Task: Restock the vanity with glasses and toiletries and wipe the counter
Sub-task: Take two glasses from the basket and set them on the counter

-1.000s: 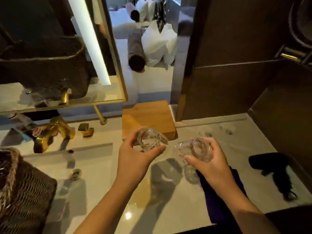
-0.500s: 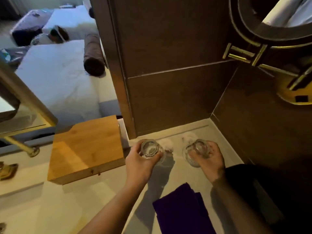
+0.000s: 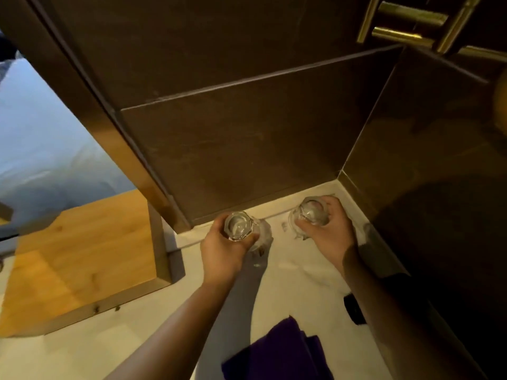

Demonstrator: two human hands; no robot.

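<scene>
Two clear faceted glasses are held low over the pale stone counter [image 3: 288,286], in the back right corner by the dark wall. My left hand [image 3: 222,252] grips the left glass [image 3: 239,225] from the side, its octagonal end facing up. My right hand [image 3: 329,231] grips the right glass [image 3: 309,215], fingers curled over it. Whether either glass touches the counter I cannot tell. A folded purple cloth [image 3: 277,355] lies on the counter near the front edge, between my forearms.
A wooden box [image 3: 79,259] stands on the counter to the left. Dark brown wall panels [image 3: 247,138] close the corner behind and to the right. A small black object [image 3: 354,308] lies beside my right forearm. Brass fittings [image 3: 406,26] hang at top right.
Both hands have carried the glasses from above the middle of the counter back into the right corner and lowered them. The view has swung right, away from the sink and tap.
</scene>
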